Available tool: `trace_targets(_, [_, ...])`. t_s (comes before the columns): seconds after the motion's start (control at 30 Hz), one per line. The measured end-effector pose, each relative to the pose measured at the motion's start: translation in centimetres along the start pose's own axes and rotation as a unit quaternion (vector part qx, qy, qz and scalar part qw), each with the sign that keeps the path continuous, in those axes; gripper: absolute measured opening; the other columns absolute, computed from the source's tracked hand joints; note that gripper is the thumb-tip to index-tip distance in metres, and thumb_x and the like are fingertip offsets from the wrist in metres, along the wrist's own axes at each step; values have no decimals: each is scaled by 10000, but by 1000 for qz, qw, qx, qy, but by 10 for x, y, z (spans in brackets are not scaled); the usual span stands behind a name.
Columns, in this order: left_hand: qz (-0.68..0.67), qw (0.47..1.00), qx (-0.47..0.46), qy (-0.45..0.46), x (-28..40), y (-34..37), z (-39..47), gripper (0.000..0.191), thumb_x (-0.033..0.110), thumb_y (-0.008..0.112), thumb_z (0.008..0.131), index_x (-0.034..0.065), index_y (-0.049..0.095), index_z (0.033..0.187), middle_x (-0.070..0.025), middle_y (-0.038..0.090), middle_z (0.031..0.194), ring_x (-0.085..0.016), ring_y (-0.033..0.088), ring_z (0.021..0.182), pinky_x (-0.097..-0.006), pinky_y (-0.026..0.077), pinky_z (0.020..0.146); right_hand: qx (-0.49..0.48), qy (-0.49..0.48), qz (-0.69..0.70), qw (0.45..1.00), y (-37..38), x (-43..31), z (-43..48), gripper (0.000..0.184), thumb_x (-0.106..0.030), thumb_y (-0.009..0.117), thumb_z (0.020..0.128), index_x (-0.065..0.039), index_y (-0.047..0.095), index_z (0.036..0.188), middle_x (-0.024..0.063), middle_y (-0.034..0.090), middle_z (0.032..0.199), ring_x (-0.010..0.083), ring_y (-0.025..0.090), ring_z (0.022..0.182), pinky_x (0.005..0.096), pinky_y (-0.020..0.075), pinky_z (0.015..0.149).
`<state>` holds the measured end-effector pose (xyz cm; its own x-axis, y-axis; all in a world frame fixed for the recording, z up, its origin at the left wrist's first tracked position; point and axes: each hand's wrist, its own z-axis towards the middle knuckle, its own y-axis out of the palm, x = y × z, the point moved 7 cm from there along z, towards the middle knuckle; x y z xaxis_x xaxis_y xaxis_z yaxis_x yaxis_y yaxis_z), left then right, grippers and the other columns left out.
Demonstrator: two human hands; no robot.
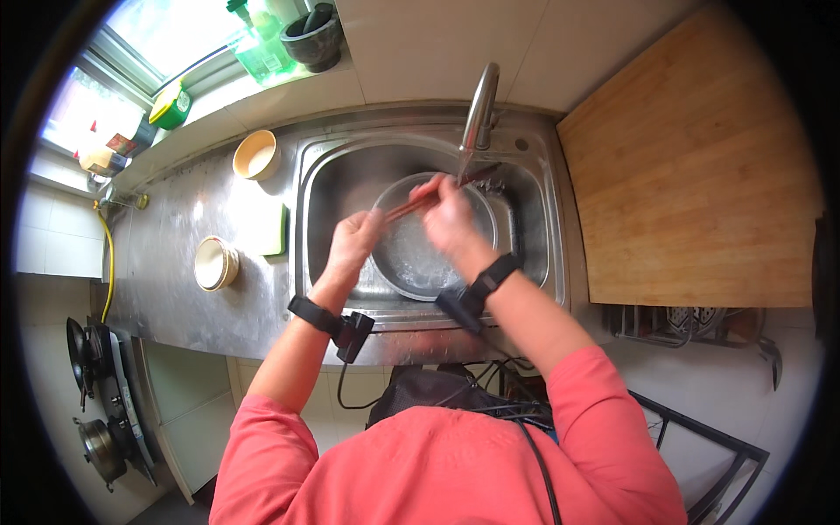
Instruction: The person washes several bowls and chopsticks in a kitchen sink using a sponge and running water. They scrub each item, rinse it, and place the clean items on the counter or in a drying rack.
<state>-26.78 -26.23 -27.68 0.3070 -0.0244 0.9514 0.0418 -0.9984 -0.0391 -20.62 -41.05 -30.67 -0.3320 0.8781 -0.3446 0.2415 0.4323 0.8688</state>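
Observation:
Both my hands are over a stainless steel sink [341, 167], on a thin bundle of reddish-brown sticks, apparently chopsticks [403, 209]. My left hand [354, 241] grips their lower left end. Farther along, my right hand [449, 220] is closed around them, blurred by motion. The far ends stick out beyond my right hand, beneath the curved metal faucet [483, 102]. Water runs from the spout and splashes there. Below my hands, a round, see-through or metal basin [413, 266] sits in the sink, wet inside. How many sticks there are cannot be made out.
On the steel counter to the left are a yellow bowl [256, 155], stacked small bowls [216, 264] and a green-edged board [277, 230]. A large wooden board [702, 170] lies right of the sink. The ledge holds a stone mortar [315, 47] and green bottle [262, 56].

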Motion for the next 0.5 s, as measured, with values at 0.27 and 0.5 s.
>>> trace_targets(0.27, [17,999,33,-26,-16,-43,-32,334,338,480,940,96,541,718,106,339,522,-4,264,436,-196,175,392,118,-178,-29,977,-48,-133,70,293,-300,349,977,-78,526,901,81,585,835,216,589,805,360,498,784])
trace_targets(0.5, [117,992,44,-25,-32,-56,-56,363,322,505,930,62,561,683,78,395,562,-20,318,527,-207,245,467,88,-85,-428,896,-16,-170,105,727,-583,245,890,-38,281,1371,131,267,1417,245,291,1284,366,220,1067])
